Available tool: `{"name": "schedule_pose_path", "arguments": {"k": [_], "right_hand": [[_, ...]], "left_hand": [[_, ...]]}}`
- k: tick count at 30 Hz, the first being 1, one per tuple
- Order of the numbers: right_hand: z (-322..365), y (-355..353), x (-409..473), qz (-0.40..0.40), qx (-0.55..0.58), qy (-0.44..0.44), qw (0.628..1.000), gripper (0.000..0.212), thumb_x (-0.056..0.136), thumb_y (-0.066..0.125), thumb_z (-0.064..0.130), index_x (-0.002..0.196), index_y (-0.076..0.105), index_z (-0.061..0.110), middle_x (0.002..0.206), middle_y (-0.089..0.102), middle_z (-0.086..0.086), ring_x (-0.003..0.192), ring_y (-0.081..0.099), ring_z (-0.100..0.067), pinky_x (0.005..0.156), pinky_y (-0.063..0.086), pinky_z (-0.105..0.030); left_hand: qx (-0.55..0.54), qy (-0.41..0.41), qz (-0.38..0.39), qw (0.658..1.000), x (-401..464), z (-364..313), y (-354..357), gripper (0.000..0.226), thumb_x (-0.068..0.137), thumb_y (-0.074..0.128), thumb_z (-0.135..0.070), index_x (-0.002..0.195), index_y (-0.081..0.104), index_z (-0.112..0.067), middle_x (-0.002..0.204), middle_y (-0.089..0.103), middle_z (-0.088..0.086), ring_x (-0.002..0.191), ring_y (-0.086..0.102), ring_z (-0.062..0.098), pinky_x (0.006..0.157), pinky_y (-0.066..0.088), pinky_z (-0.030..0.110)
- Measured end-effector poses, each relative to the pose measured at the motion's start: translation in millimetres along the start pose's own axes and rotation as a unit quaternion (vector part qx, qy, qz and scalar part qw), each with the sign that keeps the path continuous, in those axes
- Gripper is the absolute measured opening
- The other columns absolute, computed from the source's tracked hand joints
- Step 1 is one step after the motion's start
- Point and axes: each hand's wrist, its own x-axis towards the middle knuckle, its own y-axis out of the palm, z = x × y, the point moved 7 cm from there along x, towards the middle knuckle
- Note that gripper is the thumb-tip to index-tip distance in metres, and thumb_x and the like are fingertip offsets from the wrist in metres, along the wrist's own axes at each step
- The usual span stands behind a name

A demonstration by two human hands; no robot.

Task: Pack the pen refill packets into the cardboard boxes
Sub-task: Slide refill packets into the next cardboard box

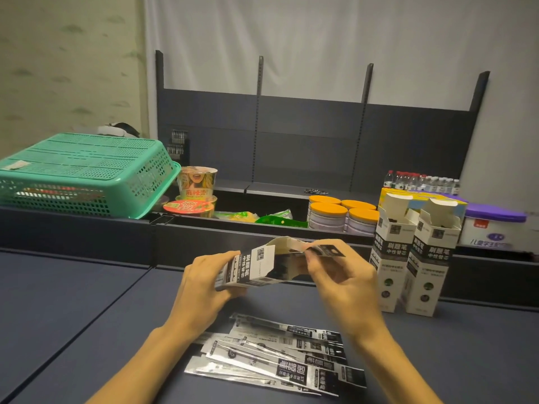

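Left hand [204, 282] wraps the lower end of a white-and-black cardboard box [249, 268], fingers closed around it, box tipped on its side above the counter [73, 301] with its open mouth facing right. Right hand [339, 279] pinches a pen refill packet [326, 250] between thumb and fingertips; the packet's near end sits at the box mouth, its black printed end sticking out to the right. That hand is motion-blurred, so how far the packet is inside cannot be told. Below the hands, a loose fan of refill packets [277, 357] lies flat on the counter, overlapping one another, silver and black, between the two forearms. Two more boxes of the same print stand upright at the right: the nearer-left upright box [390, 258] and the right upright box [431, 263], just beside each other, top flaps open. Behind the counter, a lower shelf tray holds stacked instant noodle cups [197, 189], green snack bags [274, 218] and orange-lidded cans [341, 212]. A green plastic basket [84, 173] lies upside down at far left. Small water bottles [420, 180] are lined up at the right rear, above a purple-lidded package [493, 223].
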Motion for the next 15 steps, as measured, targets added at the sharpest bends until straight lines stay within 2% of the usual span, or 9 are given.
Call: {"name": "schedule_pose_path", "arguments": {"k": [3, 5, 8, 12, 15], "right_hand": [[8, 2, -1, 0.001, -0.073, -0.109, 0.991, 0.016, 0.089, 0.066, 0.021, 0.104, 0.069, 0.019, 0.093, 0.072, 0.005, 0.085, 0.069, -0.006, 0.073, 0.055, -0.019], [9, 4, -3, 0.007, -0.096, -0.145, 0.985, 0.020, 0.088, 0.065, 0.017, 0.108, 0.069, 0.016, 0.098, 0.072, 0.006, 0.086, 0.069, -0.006, 0.074, 0.055, -0.018], [8, 6, -7, 0.015, -0.148, -0.181, 0.972, 0.020, 0.086, 0.066, 0.018, 0.106, 0.066, 0.019, 0.092, 0.071, 0.002, 0.080, 0.068, -0.008, 0.070, 0.056, -0.018], [-3, 11, -6, 0.024, -0.233, -0.187, 0.954, 0.026, 0.074, 0.076, 0.007, 0.099, 0.071, 0.012, 0.086, 0.064, -0.001, 0.075, 0.062, -0.019, 0.058, 0.055, -0.034], [1, 17, -8, 0.041, -0.251, -0.197, 0.947, 0.026, 0.079, 0.071, 0.013, 0.105, 0.069, 0.012, 0.093, 0.065, 0.007, 0.080, 0.058, -0.016, 0.063, 0.054, -0.031]], "left_hand": [[-0.003, 0.007, 0.001, 1.000, -1, -4, 2, 0.069, 0.066, 0.081, -0.037, 0.129, 0.055, -0.027, 0.119, 0.060, -0.011, 0.109, 0.042, 0.001, 0.090, 0.044, 0.041], [-0.005, 0.008, 0.002, 1.000, 0, -6, 2, 0.068, 0.066, 0.078, -0.039, 0.129, 0.055, -0.026, 0.120, 0.061, -0.009, 0.109, 0.043, 0.003, 0.091, 0.043, 0.039], [-0.004, 0.010, 0.006, 1.000, 0, -7, 3, 0.068, 0.066, 0.074, -0.043, 0.129, 0.055, -0.024, 0.121, 0.061, -0.007, 0.111, 0.045, 0.006, 0.091, 0.041, 0.036], [-0.002, 0.018, 0.017, 1.000, -1, -9, 7, 0.068, 0.066, 0.076, -0.041, 0.129, 0.055, -0.025, 0.121, 0.062, -0.006, 0.111, 0.049, 0.010, 0.091, 0.040, 0.034], [-0.003, 0.017, 0.013, 1.000, 1, -9, 5, 0.069, 0.066, 0.075, -0.042, 0.130, 0.055, -0.025, 0.120, 0.062, -0.006, 0.109, 0.049, 0.009, 0.090, 0.042, 0.037]]}}
